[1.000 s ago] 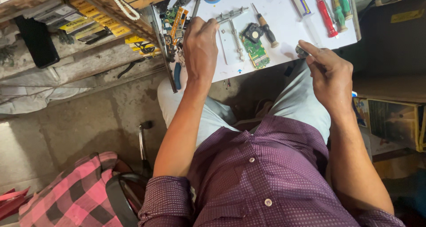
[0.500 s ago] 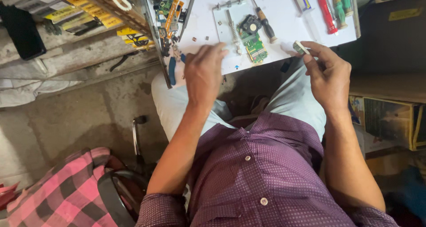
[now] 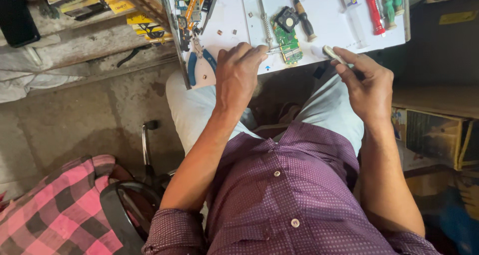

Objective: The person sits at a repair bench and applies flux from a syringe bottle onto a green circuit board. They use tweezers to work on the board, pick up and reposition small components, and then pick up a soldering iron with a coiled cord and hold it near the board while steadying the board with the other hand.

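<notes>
The left hand (image 3: 238, 78) rests at the near edge of the white desk (image 3: 329, 23), its fingers together steadying a thin metal tool beside the green circuit board (image 3: 285, 41), while the right hand (image 3: 366, 85), fingers clamped on a small pale tool (image 3: 332, 53), waits just right of it.

Left hand (image 3: 238, 78) rests knuckles-up, right hand (image 3: 366, 85) has fingers (image 3: 349, 55) pinched.

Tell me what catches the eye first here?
Probably the green circuit board clamped on the white work board across the person's lap. The left hand rests by it, fingertips on thin tweezers; the right hand pinches a small pale tool. Red and green screwdrivers lie top right.
</notes>
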